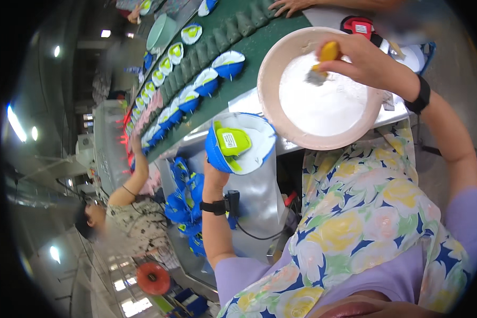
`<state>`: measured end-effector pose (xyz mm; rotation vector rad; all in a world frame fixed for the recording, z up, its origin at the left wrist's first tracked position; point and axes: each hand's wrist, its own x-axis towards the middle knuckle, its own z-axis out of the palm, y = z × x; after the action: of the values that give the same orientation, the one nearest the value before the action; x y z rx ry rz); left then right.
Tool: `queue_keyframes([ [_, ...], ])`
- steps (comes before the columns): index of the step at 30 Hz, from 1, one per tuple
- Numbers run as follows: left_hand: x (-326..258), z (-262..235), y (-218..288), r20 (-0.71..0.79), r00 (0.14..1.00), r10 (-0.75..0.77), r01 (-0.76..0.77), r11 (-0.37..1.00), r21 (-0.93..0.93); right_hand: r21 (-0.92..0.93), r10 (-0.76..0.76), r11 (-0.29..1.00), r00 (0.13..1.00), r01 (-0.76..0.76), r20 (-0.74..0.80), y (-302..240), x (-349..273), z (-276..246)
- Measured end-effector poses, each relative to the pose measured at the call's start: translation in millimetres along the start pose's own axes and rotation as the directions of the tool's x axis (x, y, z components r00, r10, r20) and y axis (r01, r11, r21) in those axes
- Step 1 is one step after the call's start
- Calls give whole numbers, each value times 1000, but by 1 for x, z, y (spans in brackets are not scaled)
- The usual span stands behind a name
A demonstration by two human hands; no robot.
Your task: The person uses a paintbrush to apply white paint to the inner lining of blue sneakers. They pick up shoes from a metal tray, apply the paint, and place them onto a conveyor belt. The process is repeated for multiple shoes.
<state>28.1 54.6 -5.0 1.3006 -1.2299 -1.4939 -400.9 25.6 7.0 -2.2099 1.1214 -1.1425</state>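
Observation:
My left hand point(215, 176) grips a blue shoe upper point(258, 137) from below. Its white inner side and lime-yellow tongue face up, and it sits just left of a large beige basin point(267, 87). White liquid point(323, 108) covers the bottom of the basin. Over the basin's far side, my right hand point(358, 62) is closed around the yellow handle of a brush point(317, 77). The bristles point down above the liquid; motion blur hides whether they touch it.
A metal tray point(252, 204) holds a pile of blue uppers point(188, 199) at left. On the green conveyor point(254, 66) lie rows of uppers point(228, 64) beside dark, pointed shapes point(230, 31). One person point(138, 228) reaches in at left; another person's hand point(291, 5) rests at the far edge.

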Motion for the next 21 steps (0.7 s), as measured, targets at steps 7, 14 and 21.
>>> queue_keyframes([
  [7,36,48,-11,243,969,-47,48,999,2,325,-132,933,987,153,-85,-24,37,15],
  [14,43,76,-23,60,923,380,-384,902,200,179,110,981,972,-72,-210,-21,23,6],
  [21,49,90,-51,-262,899,350,-382,920,-82,436,452,836,868,-333,-204,-24,6,35],
])
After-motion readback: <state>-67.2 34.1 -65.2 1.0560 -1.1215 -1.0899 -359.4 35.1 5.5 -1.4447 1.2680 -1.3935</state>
